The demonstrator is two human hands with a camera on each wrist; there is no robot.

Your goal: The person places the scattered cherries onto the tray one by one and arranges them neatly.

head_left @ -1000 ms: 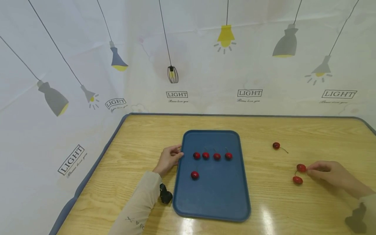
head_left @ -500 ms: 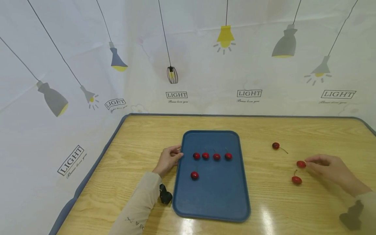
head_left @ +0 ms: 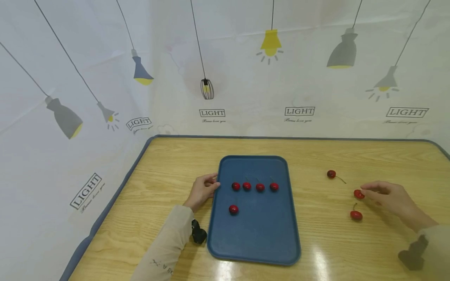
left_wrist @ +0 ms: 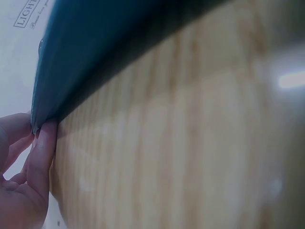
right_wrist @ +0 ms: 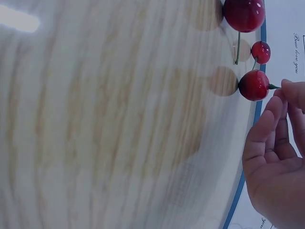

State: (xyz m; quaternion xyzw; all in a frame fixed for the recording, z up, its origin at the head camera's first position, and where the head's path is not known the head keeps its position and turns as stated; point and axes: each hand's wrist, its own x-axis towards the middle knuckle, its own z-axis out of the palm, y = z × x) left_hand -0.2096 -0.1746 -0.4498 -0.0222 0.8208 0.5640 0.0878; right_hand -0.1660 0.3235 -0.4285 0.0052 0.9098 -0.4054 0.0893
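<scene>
Pinching the stem [right_wrist: 274, 87] of a cherry [head_left: 358, 194], the right hand [head_left: 391, 200] is at the tabletop [head_left: 327, 238] near two loose cherries [head_left: 356, 215], right of the blue tray [head_left: 258, 228] that the left hand [head_left: 202, 191] grips.

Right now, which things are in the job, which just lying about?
Likely the job:
blue tray, left hand on its edge
cherry, stem pinched by fingers of the right hand
two loose cherries
five cherries on the tray

Just around:
wooden table
printed wall covering
black object by left sleeve, use unclear
</scene>
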